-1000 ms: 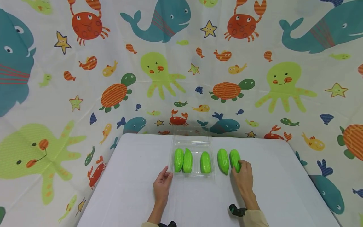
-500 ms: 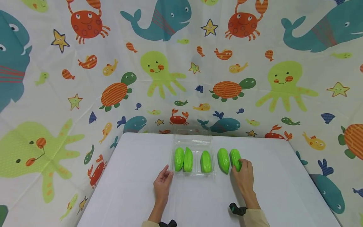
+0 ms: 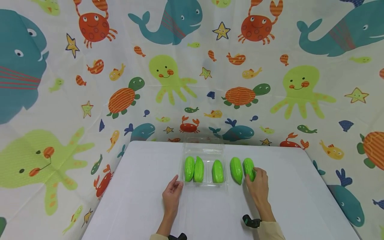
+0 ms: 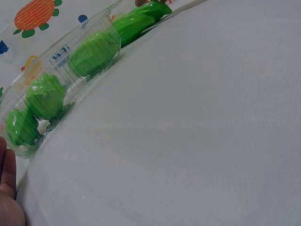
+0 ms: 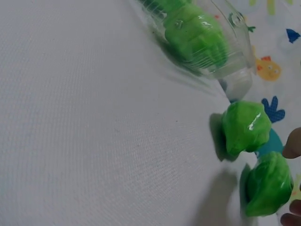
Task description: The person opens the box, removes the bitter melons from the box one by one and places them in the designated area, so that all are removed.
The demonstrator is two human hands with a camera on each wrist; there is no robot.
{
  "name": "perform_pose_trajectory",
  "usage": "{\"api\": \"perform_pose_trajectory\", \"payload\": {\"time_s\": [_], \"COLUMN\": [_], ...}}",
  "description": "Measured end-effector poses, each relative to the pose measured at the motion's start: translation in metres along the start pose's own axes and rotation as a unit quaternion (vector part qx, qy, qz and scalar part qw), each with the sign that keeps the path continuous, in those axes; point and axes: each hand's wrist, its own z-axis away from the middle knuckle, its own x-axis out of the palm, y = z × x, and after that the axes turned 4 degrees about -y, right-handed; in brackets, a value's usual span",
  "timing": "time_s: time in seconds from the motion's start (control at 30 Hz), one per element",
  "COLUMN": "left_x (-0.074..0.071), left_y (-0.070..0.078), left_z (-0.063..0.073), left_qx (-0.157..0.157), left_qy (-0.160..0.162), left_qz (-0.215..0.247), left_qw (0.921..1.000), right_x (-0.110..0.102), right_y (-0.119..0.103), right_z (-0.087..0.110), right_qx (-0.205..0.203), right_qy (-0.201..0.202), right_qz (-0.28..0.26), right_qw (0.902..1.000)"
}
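A clear plastic box (image 3: 208, 173) stands open on the table, its lid (image 3: 204, 145) tipped back. Inside lie three glossy green bitter melons, two at the left (image 3: 194, 170) and one at the right (image 3: 217, 171). Two more lie outside, right of the box. The person's right hand (image 3: 258, 185) pinches the outer bitter melon (image 3: 248, 165) with thumb and fingers at its near end; the other loose bitter melon (image 3: 236, 170) is just left of it. The left hand (image 3: 171, 195) has its fingers extended, fingertips right at the box's near left corner.
A white cloth-covered table (image 3: 138, 200) carries everything. Behind and around it hangs a white curtain (image 3: 204, 83) printed with sea animals. Each wrist wears a small black camera, as on the right wrist (image 3: 251, 221).
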Motion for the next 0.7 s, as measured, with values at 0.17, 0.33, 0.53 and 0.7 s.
{"api": "perform_pose_trajectory", "payload": {"time_s": [0.17, 0.33, 0.53, 0.7], "left_x": [0.000, -0.001, -0.001, -0.001], "left_y": [0.000, 0.001, 0.002, 0.003], "left_z": [0.000, 0.000, 0.000, 0.001], "left_qx": [0.000, -0.005, -0.007, -0.009], "left_qy": [0.003, -0.001, -0.001, -0.001], "left_qz": [-0.004, -0.009, -0.011, -0.011], "left_qw": [1.0000, 0.9999, 0.9999, 0.9999], "right_x": [-0.001, -0.002, -0.003, -0.004], "right_y": [-0.003, -0.010, -0.016, -0.018], "right_z": [-0.001, -0.004, -0.006, -0.007], "right_qx": [-0.008, -0.010, -0.018, -0.022], "right_qy": [0.016, 0.027, 0.039, 0.044], "right_qz": [-0.003, -0.014, -0.011, -0.009], "right_qw": [0.9998, 0.9995, 0.9990, 0.9988]}}
